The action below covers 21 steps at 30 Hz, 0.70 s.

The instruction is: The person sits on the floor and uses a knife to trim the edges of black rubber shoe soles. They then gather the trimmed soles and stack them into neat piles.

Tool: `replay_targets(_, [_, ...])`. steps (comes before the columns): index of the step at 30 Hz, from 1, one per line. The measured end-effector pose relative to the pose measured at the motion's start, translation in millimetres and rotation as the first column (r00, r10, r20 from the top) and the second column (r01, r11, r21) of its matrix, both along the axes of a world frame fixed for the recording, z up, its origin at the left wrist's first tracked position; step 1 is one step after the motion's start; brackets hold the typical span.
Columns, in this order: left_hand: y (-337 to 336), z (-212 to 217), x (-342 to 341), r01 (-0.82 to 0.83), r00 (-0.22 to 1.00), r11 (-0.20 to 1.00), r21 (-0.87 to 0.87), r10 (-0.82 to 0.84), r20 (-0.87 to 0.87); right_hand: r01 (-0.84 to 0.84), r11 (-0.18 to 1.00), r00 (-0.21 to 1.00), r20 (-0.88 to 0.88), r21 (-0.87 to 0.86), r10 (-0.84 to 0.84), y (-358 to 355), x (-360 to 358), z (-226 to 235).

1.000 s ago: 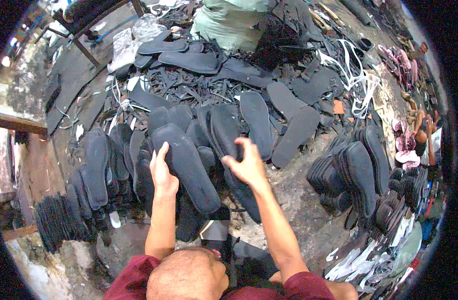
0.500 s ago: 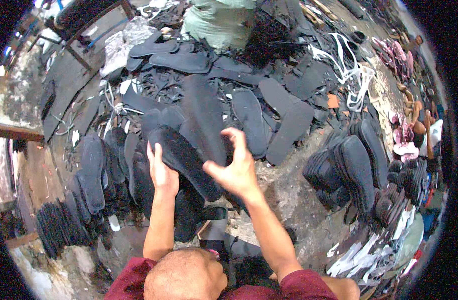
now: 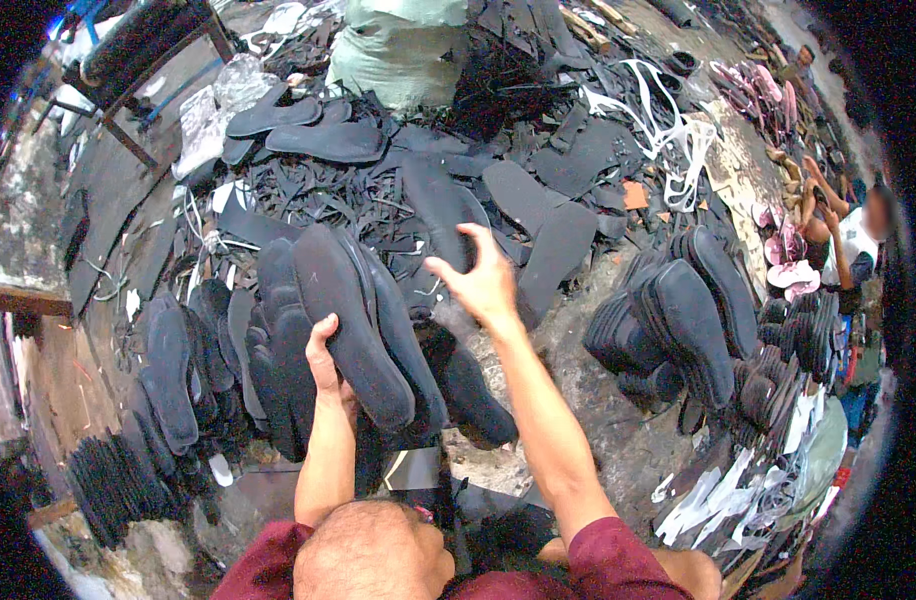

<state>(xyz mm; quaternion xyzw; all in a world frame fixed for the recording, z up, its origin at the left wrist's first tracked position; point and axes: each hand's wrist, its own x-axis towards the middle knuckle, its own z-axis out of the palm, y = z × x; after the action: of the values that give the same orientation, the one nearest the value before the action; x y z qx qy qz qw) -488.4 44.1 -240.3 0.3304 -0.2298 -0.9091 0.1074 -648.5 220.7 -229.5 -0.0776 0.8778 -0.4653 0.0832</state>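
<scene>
My left hand (image 3: pixel 328 365) is closed on a small stack of black shoe soles (image 3: pixel 353 330), thumb along the left edge and fingers hidden beneath. Ahead and to the right, my right hand (image 3: pixel 483 285) has its thumb and curved fingers on either side of another black sole (image 3: pixel 446 205), which tilts away from me. Part of that sole is behind the hand. A further dark sole (image 3: pixel 473 395) hangs or lies below, between my forearms. Beyond my right hand, two flat soles (image 3: pixel 553 250) overlap on the ground.
Stacked soles (image 3: pixel 683 330) stand to the right, and rows of soles (image 3: pixel 173 370) to the left. Black scraps (image 3: pixel 338 190) cover the ground ahead, before a pale green sack (image 3: pixel 398 60). White strips (image 3: pixel 688 150) lie far right. Another person (image 3: pixel 858 235) sits at the right edge.
My left hand has turned the held soles more upright, with a second one showing behind. My right hand has moved away from them to the sole ahead, which has shifted.
</scene>
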Motion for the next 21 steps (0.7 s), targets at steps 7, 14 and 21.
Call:
replay_targets(7, [-20, 12, -18, -0.039, 0.999, 0.988, -0.147, 0.042, 0.02, 0.103, 0.751, 0.821, 0.482, -0.653, 0.306, -25, 73, 14])
replay_targets(14, [-6, -18, -115, 0.119, 0.99, 0.899, -0.422, -0.077, 0.115, 0.161, 0.986, 0.946, 0.29, -0.035, -0.144, 49, -53, -50])
replay_targets(21, [48, -102, -141, 0.305, 0.859, 0.343, -0.889, 0.304, 0.412, 0.571, 0.555, 0.82, -0.38, 0.605, -0.429, 62, -18, -60])
